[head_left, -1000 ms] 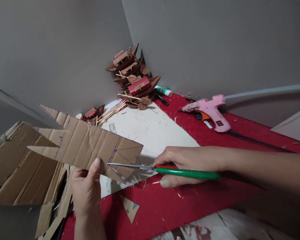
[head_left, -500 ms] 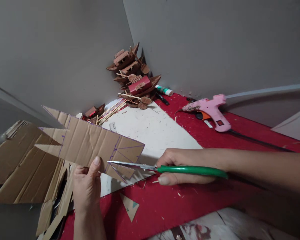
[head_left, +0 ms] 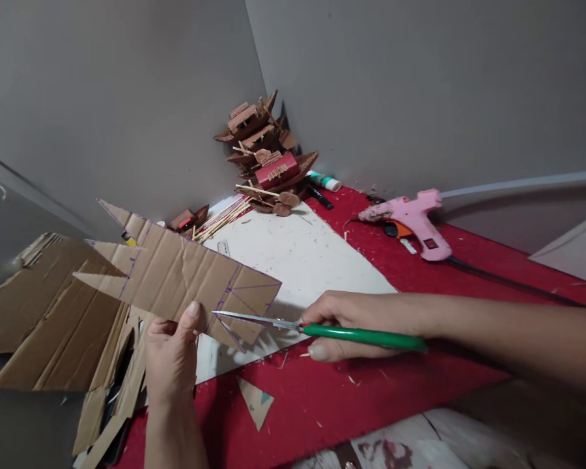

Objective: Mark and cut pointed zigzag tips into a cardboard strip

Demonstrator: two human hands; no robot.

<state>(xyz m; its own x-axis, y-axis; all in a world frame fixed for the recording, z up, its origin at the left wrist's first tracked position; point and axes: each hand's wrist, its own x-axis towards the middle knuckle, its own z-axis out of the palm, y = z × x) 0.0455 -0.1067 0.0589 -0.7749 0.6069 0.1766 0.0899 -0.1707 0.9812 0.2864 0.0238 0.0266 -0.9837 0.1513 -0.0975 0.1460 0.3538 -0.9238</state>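
My left hand (head_left: 172,355) pinches the lower edge of a cardboard cut-out (head_left: 176,273) with purple pen lines, holding it up above the table. My right hand (head_left: 356,322) grips green-handled scissors (head_left: 322,329). Their blades reach left into the cardboard's lower right corner, close to my left thumb. A small cardboard triangle (head_left: 255,402) lies on the red cloth (head_left: 371,391) below the hands.
Larger cardboard sheets (head_left: 43,326) lie at the left. A white board (head_left: 293,260) covers the cloth's middle. In the far corner stand brown model boats (head_left: 268,156) and thin sticks (head_left: 219,218). A pink glue gun (head_left: 413,218) with its cable and a glue stick (head_left: 325,180) lie at the right.
The scissors' handles have come together and the blades have pushed a little further left into the cardboard. The cardboard has shifted slightly right and up.
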